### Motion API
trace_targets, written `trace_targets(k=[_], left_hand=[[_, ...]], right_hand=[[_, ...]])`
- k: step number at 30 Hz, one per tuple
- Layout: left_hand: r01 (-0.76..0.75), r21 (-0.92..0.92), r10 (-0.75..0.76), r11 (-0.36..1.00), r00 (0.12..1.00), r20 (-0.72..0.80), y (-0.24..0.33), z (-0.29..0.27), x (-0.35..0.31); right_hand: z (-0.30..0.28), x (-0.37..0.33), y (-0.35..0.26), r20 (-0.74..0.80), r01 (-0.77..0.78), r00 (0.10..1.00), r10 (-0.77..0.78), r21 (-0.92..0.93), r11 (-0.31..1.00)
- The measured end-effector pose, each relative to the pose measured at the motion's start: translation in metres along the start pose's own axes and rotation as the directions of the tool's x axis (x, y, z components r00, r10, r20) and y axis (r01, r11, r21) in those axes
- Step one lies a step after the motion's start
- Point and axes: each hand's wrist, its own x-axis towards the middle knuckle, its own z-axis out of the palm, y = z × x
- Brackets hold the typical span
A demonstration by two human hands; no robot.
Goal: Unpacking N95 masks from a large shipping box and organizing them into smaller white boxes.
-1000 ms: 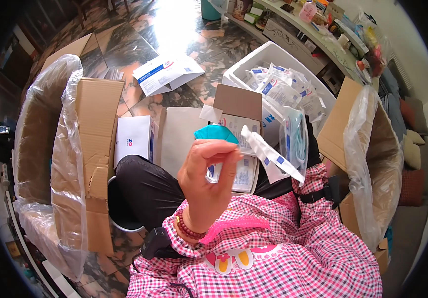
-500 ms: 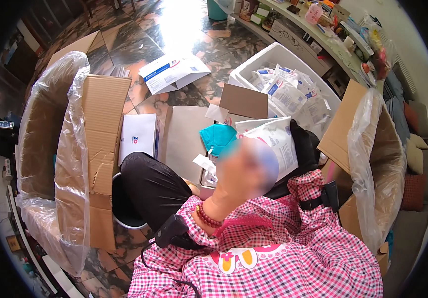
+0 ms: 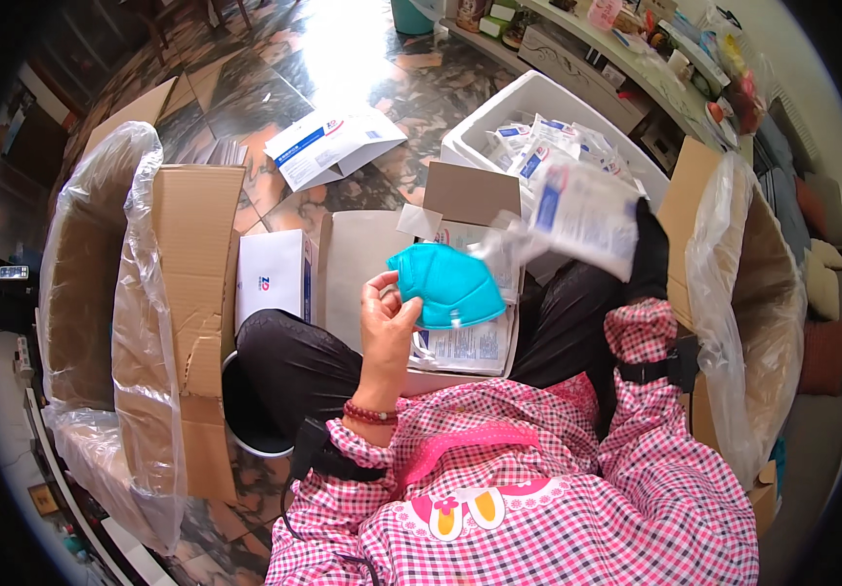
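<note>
My left hand (image 3: 387,317), bare with a red bead bracelet, pinches the left end of a folded teal face mask (image 3: 448,283) between thumb and fingers. In a black glove, my right hand (image 3: 648,259) grips the right edge of a white and blue mask pouch (image 3: 585,220), smeared by motion; its fingers are partly hidden. Clear film (image 3: 501,244) trails left of the pouch. Below the mask, an open carton (image 3: 421,384) between my legs contains flat white packets (image 3: 465,350).
A white foam box (image 3: 465,132) full of pouches stands at the far right. Plastic-lined cardboard boxes flank me, one left (image 3: 201,322) and one right (image 3: 687,220). A small white box (image 3: 270,273) is by my left knee; a white folded carton (image 3: 333,146) lies on the tiles.
My left hand has moved left and now shows the teal mask held up in it. My gloved right hand has swung right with the pouch, away from the left hand.
</note>
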Motion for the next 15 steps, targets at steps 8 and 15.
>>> trace_targets(k=[8, 15], left_hand=[[-0.208, 0.883, 0.102, 0.421, 0.978, 0.182, -0.056, -0.022, 0.005], [-0.433, 0.898, 0.285, 0.074, 0.872, 0.397, -0.068, -0.025, -0.003]], right_hand=[[-0.026, 0.054, 0.002, -0.351, 0.025, 0.925, 0.149, 0.446, 0.895], [0.065, -0.003, 0.019, 0.129, -0.216, 0.965, 0.229, -0.107, 0.971]])
